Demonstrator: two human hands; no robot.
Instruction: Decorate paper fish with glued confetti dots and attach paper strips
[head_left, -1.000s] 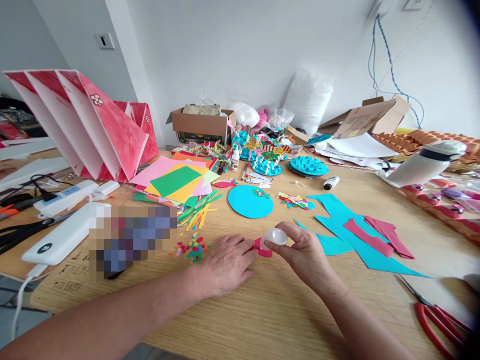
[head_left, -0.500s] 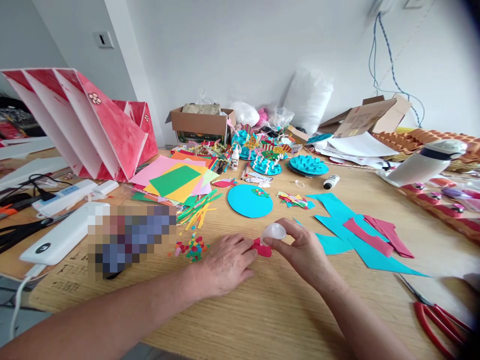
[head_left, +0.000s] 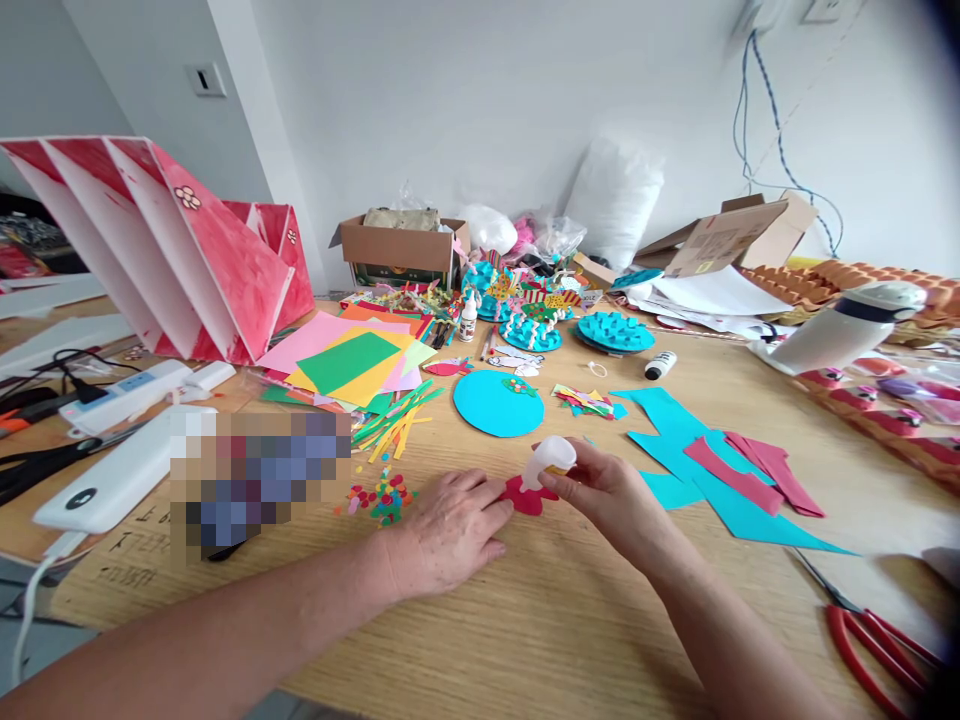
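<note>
In my right hand [head_left: 600, 490] is a small white squeeze bottle of glue [head_left: 551, 460], gripped between thumb and fingers. It is tipped over, nozzle downward at a red paper cutout [head_left: 527, 500] on the table. My left hand [head_left: 457, 525] lies palm down, its outstretched fingertips on the cutout's left edge. Beyond the hands rests a blue paper circle [head_left: 495, 405] with a small green shape and red dots at its upper right. Colourful paper dots [head_left: 386, 495] are scattered left of my left hand. Whether glue is coming out I cannot tell.
Blue paper scraps [head_left: 675, 435] and red scraps [head_left: 739, 475] lie at right, near red-handled scissors [head_left: 862, 640]. Coloured sheets [head_left: 352, 360] and paper strips [head_left: 397, 420] are at left. A white power bank [head_left: 124, 470] and a pink-red divider rack [head_left: 217, 270] stand farther left.
The glue bottle has swung to a different tilt over the red cutout, and its nozzle now shows. More of the cutout is visible. My left hand has hardly moved.
</note>
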